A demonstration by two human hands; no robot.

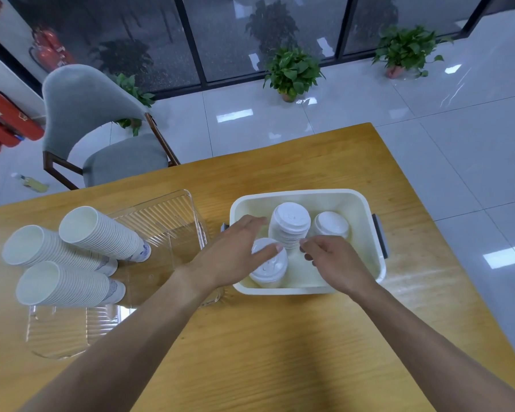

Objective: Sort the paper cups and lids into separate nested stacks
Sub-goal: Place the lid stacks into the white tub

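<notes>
Three lid stacks point(290, 224) in bin point(366, 203); left hand point(235, 254) partly hides nearest.

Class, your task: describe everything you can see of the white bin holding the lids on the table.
The white bin is a rectangular tub with rounded corners and a thick rim, seemingly plastic, with a grey handle on its right end. It sits upright on the wooden table, right of a clear ribbed tray. Inside stand three stacks of white lids. The left hand and the right hand both reach in over its near rim.
</notes>
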